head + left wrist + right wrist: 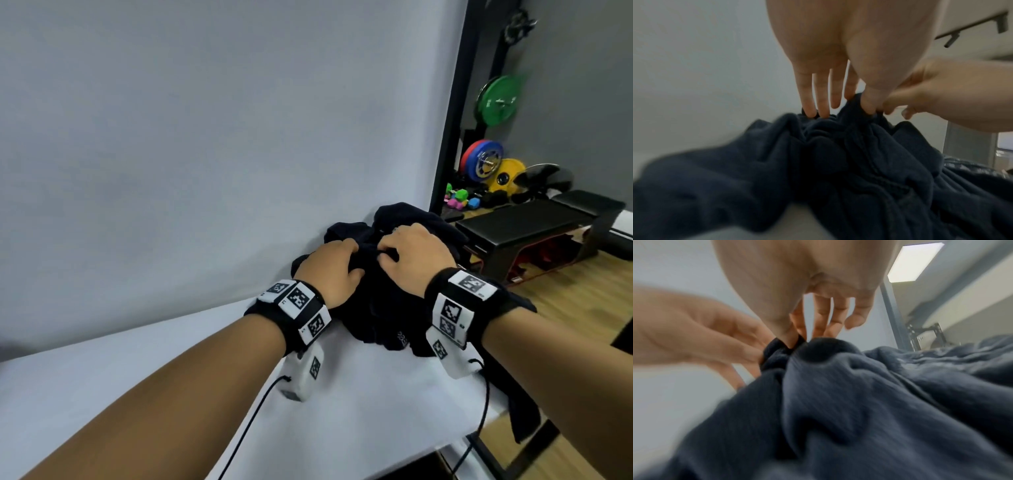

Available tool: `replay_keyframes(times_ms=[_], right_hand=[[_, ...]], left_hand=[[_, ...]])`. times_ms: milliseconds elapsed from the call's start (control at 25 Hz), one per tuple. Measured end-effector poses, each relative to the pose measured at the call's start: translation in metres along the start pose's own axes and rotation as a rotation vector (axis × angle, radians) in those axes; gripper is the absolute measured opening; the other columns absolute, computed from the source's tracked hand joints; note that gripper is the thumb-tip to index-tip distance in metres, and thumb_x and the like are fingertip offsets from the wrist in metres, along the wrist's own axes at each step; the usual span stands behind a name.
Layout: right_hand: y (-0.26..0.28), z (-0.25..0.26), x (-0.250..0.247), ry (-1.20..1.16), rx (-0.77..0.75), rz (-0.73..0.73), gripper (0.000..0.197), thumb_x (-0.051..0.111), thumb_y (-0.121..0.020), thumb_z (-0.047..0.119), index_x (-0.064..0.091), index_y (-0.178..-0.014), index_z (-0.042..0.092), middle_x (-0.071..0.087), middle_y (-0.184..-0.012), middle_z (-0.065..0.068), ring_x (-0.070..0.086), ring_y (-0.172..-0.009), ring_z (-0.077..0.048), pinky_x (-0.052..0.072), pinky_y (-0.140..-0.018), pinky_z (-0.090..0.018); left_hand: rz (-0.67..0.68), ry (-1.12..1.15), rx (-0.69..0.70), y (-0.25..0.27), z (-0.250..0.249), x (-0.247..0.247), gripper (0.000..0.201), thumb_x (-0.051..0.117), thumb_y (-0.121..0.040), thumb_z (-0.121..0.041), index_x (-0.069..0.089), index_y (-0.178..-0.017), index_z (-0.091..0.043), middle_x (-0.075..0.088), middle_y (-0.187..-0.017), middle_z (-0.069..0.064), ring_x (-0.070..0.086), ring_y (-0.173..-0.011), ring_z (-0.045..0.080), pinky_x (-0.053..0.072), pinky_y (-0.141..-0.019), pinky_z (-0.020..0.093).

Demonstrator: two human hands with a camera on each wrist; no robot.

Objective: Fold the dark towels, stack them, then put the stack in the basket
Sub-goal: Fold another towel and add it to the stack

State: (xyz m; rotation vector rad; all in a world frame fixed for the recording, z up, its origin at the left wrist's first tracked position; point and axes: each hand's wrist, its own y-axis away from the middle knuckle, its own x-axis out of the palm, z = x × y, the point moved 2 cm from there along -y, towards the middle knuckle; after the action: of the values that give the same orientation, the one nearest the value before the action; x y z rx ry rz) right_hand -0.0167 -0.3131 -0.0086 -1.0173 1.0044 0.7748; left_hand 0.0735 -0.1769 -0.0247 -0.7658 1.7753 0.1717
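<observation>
towels: dark navy towels [373, 308] in one crumpled heap at far right end of white counter [171, 394], close against grey backdrop [205, 137]; none folded, no stack yet.
overhang: one dark piece [524, 411] draped over counter's right edge, hanging toward wooden floor [582, 308].
left hand: left hand [330, 270] on top of heap; in left wrist view thumb and forefinger pinch a raised ridge of cloth, other fingers [824, 94] straight, tips touching fabric.
right hand: right hand [416, 257] just beside left, thumb and fingers pinching same bunched ridge [789, 344]; little finger loose, off cloth.
grip state: both narrow, each holding a small fold of towel, hands nearly touching.
basket: not in view anywhere.
risk 1: pinches likely catching more than one layer, so lifting probably drags two towels together.
risk 2: hands too close, so towel probably comes up bunched rather than spread; corners not found.
risk 3: pulling heap rightward could tip hanging piece off counter.
risk 4: small pinch on thick fabric could slip under weight.
blur: wrist views smeared, layer count impossible to tell.
</observation>
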Motion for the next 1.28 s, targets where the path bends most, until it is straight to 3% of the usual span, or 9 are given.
replay_keyframes(times_ms=[160,320,440,520,680,800,1000,1120,1280], right_hand=[[-0.006,0.005,-0.023,-0.431,-0.045,-0.112,0.008,0.057,-0.089,0.025,0.064,-0.090,0.022,0.065,-0.080,0.006,0.059,-0.078,-0.013,0.048,-0.075,-0.028],[-0.022,0.018,-0.055,-0.530,-0.043,-0.271,0.014,0.060,-0.089,0.028,0.053,-0.097,0.019,0.061,-0.086,0.006,0.057,-0.079,-0.012,0.044,-0.069,-0.024],[-0.030,0.027,-0.061,-0.497,-0.041,-0.091,0.041,0.068,-0.080,0.030,0.045,-0.114,0.026,0.063,-0.092,0.006,0.061,-0.082,-0.014,0.044,-0.066,-0.021],[-0.035,0.036,-0.066,-0.478,-0.026,-0.034,0.028,0.067,-0.081,0.031,0.053,-0.105,0.025,0.064,-0.088,0.007,0.061,-0.082,-0.014,0.045,-0.065,-0.020],[-0.044,0.060,-0.072,-0.389,-0.072,0.021,0.019,0.064,-0.083,0.024,0.066,-0.101,0.018,0.069,-0.095,-0.001,0.063,-0.091,-0.021,0.053,-0.082,-0.034],[-0.049,0.092,-0.063,-0.359,-0.092,0.082,0.011,0.060,-0.083,0.015,0.060,-0.086,0.026,0.063,-0.085,0.005,0.061,-0.088,-0.021,0.047,-0.068,-0.028],[-0.061,0.169,-0.047,-0.593,-0.102,-0.055,0.003,0.057,-0.091,0.026,0.058,-0.090,0.023,0.062,-0.088,0.004,0.059,-0.089,-0.021,0.040,-0.072,-0.029],[-0.062,0.214,-0.044,-0.528,-0.123,-0.051,0.018,0.067,-0.084,0.035,0.058,-0.098,0.027,0.061,-0.093,0.006,0.056,-0.088,-0.016,0.037,-0.075,-0.026],[-0.059,0.255,-0.031,-0.231,-0.126,0.183,0.021,0.075,-0.077,0.027,0.062,-0.093,0.027,0.063,-0.102,0.000,0.057,-0.091,-0.019,0.039,-0.075,-0.026]], left_hand=[[-0.108,0.225,-0.045,-0.017,-0.012,0.001,0.029,0.059,-0.089,-0.036,0.055,-0.113,-0.020,0.066,-0.101,-0.001,0.062,-0.091,0.019,0.051,-0.080,0.034],[-0.353,0.324,-0.054,-0.033,-0.014,-0.046,0.012,0.052,-0.089,-0.026,0.062,-0.090,-0.020,0.068,-0.084,0.000,0.062,-0.083,0.024,0.049,-0.072,0.032],[-0.512,0.414,-0.016,-0.038,-0.020,-0.104,0.012,0.048,-0.086,-0.016,0.058,-0.081,-0.020,0.061,-0.073,-0.006,0.056,-0.074,0.017,0.043,-0.064,0.020],[-0.577,0.414,0.006,-0.032,-0.016,-0.141,0.012,0.049,-0.086,-0.015,0.055,-0.075,-0.017,0.053,-0.064,-0.008,0.049,-0.064,0.012,0.035,-0.053,0.014],[-0.737,0.412,-0.103,-0.002,0.037,-0.199,0.015,0.048,-0.084,-0.019,0.051,-0.072,-0.010,0.046,-0.062,-0.006,0.040,-0.060,0.014,0.033,-0.056,0.027],[-0.829,0.457,-0.229,0.037,0.094,-0.233,0.018,0.046,-0.082,-0.025,0.043,-0.066,-0.017,0.042,-0.062,-0.007,0.038,-0.062,0.016,0.032,-0.058,0.031],[-0.676,0.355,-0.376,0.109,0.178,-0.250,0.045,0.049,-0.085,-0.047,0.053,-0.075,-0.004,0.052,-0.069,0.000,0.049,-0.066,0.019,0.040,-0.063,0.033],[-0.585,0.303,-0.460,0.156,0.229,-0.252,0.054,0.050,-0.089,-0.052,0.057,-0.078,0.000,0.055,-0.069,0.003,0.053,-0.067,0.021,0.042,-0.064,0.031],[-0.553,0.263,-0.520,0.200,0.275,-0.263,0.026,0.058,-0.091,-0.033,0.062,-0.083,-0.008,0.060,-0.075,0.001,0.057,-0.076,0.023,0.040,-0.067,0.029]])
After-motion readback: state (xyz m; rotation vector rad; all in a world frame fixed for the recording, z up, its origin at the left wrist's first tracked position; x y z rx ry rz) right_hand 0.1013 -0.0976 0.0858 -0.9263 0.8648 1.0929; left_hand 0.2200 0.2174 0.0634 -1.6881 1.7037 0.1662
